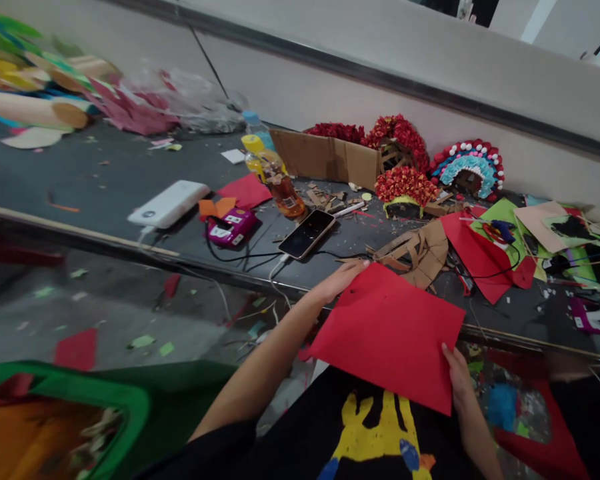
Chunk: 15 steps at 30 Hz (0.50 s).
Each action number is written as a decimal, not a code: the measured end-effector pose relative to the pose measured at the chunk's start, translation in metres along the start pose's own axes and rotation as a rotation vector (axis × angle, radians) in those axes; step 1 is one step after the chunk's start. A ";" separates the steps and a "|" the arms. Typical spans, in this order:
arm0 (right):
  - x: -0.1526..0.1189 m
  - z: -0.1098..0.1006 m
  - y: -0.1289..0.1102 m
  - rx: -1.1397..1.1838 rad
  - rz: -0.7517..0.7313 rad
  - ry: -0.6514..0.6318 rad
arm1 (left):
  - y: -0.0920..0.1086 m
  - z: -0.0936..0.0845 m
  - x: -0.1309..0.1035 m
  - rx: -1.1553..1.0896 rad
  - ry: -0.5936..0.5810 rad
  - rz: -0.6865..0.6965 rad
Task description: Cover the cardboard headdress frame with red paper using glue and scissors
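Note:
A square red sheet [390,333] is held in front of my body, close to the table's front edge. My left hand [344,279] grips its upper left corner, with the fingertips at the edge. On the right side, my right hand [457,373] holds the sheet's edge, its fingers partly hidden behind it. Just beyond the sheet lies a strip-woven cardboard piece [423,257]. A black phone [307,235] with a white cable rests on the dark table [105,187], near my left hand.
A drink bottle [283,190], a purple box [233,228] and a white power bank [170,203] stand left. Red flowered arches [405,187], a glue gun [503,230] and paper sheets lie right. A green bin [140,407] is below left.

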State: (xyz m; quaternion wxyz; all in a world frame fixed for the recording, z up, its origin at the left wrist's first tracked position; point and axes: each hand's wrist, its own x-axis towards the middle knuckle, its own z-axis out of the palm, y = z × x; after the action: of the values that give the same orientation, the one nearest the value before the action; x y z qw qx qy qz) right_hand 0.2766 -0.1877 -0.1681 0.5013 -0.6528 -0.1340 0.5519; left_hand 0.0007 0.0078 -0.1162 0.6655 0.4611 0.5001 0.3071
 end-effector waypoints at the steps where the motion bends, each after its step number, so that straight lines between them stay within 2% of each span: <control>1: -0.002 0.001 0.003 0.011 0.037 -0.002 | 0.002 0.000 0.000 -0.025 -0.028 -0.017; 3: -0.006 0.003 0.006 0.034 0.117 -0.004 | 0.006 0.000 -0.001 -0.056 -0.062 -0.034; 11: -0.012 0.008 0.003 0.036 0.125 0.020 | 0.016 0.003 0.002 0.025 -0.173 -0.144; 15: -0.010 0.011 0.006 0.097 0.113 -0.012 | 0.016 0.003 0.006 0.038 -0.204 -0.168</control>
State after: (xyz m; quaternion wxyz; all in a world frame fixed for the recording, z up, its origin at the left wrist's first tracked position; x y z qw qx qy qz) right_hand 0.2614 -0.1925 -0.1661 0.4996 -0.6312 -0.0732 0.5888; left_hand 0.0062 0.0184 -0.1035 0.7274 0.4589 0.4726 0.1923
